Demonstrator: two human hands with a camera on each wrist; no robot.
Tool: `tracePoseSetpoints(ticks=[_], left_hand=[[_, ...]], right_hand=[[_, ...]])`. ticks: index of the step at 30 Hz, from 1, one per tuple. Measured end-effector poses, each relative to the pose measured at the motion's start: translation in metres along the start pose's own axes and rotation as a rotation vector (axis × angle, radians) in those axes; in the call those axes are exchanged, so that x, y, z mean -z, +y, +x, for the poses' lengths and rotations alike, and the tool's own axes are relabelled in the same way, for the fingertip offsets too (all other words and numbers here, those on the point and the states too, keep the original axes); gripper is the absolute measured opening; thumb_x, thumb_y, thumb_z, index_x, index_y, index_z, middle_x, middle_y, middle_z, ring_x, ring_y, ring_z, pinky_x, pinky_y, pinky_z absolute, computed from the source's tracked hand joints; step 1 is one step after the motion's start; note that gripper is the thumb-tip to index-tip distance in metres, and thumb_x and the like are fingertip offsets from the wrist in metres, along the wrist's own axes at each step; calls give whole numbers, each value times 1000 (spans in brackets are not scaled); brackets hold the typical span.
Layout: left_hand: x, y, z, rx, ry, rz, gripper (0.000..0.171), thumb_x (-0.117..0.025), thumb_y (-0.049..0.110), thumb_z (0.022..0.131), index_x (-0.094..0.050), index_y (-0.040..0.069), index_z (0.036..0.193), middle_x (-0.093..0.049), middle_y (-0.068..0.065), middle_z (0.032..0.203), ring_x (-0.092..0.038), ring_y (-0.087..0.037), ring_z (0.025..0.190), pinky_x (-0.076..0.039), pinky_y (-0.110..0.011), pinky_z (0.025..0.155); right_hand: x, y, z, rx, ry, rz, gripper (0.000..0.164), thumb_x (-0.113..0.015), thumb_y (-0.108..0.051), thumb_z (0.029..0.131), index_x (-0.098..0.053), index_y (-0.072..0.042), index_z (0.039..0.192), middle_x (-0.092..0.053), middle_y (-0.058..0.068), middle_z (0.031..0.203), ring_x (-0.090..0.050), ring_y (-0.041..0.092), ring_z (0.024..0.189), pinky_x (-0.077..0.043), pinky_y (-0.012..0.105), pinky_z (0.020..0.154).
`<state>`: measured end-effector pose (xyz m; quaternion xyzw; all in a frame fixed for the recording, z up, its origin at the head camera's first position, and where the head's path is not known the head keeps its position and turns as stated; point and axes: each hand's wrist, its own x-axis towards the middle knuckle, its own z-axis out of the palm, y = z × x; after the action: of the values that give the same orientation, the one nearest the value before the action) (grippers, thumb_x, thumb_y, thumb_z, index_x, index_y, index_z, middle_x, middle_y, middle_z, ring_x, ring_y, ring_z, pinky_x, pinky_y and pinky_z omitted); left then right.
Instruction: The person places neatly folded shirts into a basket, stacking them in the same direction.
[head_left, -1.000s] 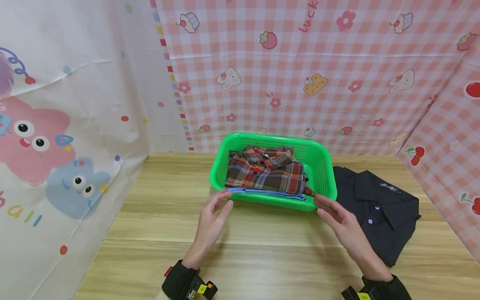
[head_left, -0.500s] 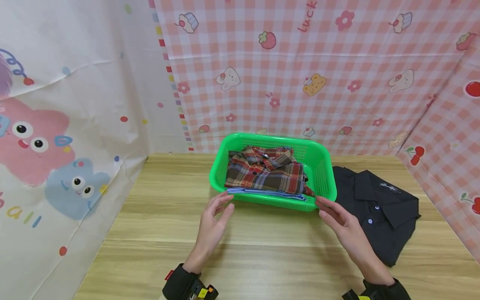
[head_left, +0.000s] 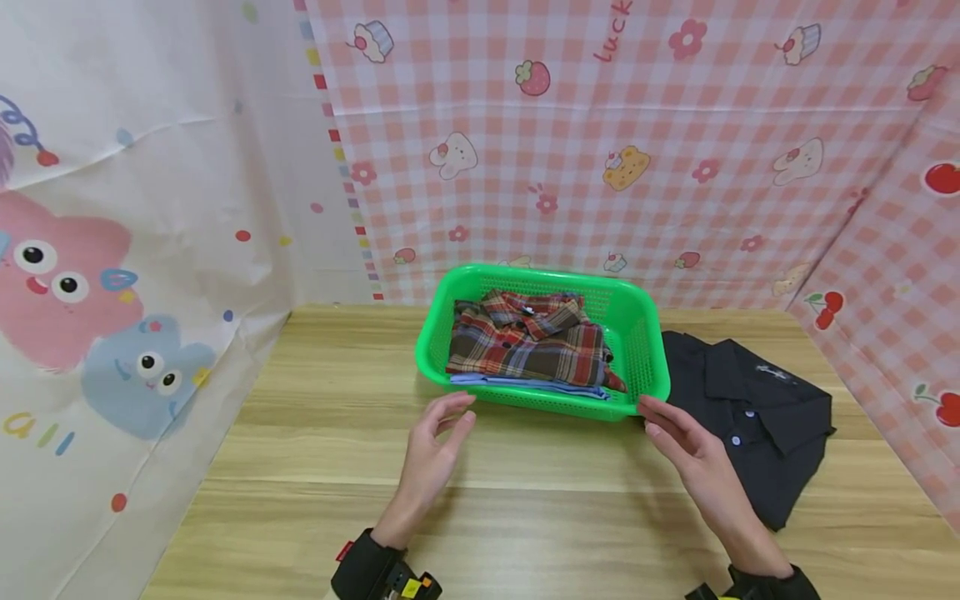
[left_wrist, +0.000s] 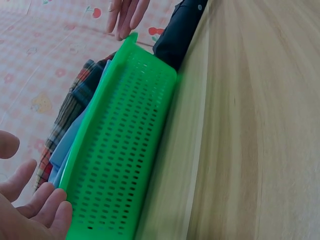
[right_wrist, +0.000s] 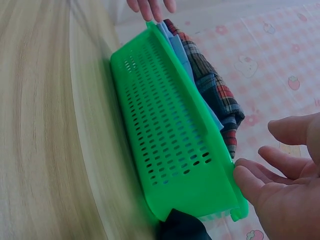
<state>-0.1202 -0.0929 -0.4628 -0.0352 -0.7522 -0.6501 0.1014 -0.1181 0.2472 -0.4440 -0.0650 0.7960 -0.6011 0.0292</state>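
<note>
A green plastic basket [head_left: 551, 406] with perforated walls stands at the back of the table. Inside it lies a folded plaid shirt [head_left: 517, 346] on top of folded blue cloth [head_left: 525, 384]. My left hand [head_left: 431, 458] is by the front left of the basket, fingers loosely bent; in the left wrist view its fingertips [left_wrist: 61, 210] are close to the rim, and I cannot tell if they touch. At the front right corner, my right hand [head_left: 697, 458] has its fingertips [right_wrist: 242, 172] against the rim, thumb apart. Neither hand grips anything.
Right of the basket lies a folded black shirt [head_left: 757, 425], close against its side. The wooden table [head_left: 322, 442] meets a pink checked cloth [head_left: 570, 225] behind and a white printed cloth [head_left: 225, 183] on the left.
My left hand has drawn back slightly from the front left of the rim and shifted right. The right hand has moved a little right along the corner. Basket and clothes look unmoved.
</note>
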Motion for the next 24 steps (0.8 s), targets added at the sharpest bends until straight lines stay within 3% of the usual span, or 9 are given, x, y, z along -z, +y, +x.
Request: tracePoseSetpoints(ticks=[7,14,24], left_hand=[[-6,-2,0,17,-43,11,30,-65,13,102,-66,1,130,-64,-14,134,-59,-34,125,-47,-47,109],[-12,-2,0,24,-66,-7,30,-65,13,101,-66,2,129,-65,-14,131,-57,-38,125,-44,-51,110],[-23,-7,-2,35,-105,-4,30,-64,15,102,-66,1,129,-66,-16,131,-60,-33,124,-45,-52,109]], right_hand=[[3,2,-1,13,24,16,55,-55,-30,109,-43,-2,155,-59,-5,145,-54,-9,126,-46,9,98],[6,4,-3,0,43,27,56,-54,-30,109,-42,-2,156,-56,1,149,-52,-12,126,-45,8,98],[9,7,-5,-6,59,55,57,-55,-28,108,-41,1,155,-58,-6,145,-52,-12,126,-45,8,98]])
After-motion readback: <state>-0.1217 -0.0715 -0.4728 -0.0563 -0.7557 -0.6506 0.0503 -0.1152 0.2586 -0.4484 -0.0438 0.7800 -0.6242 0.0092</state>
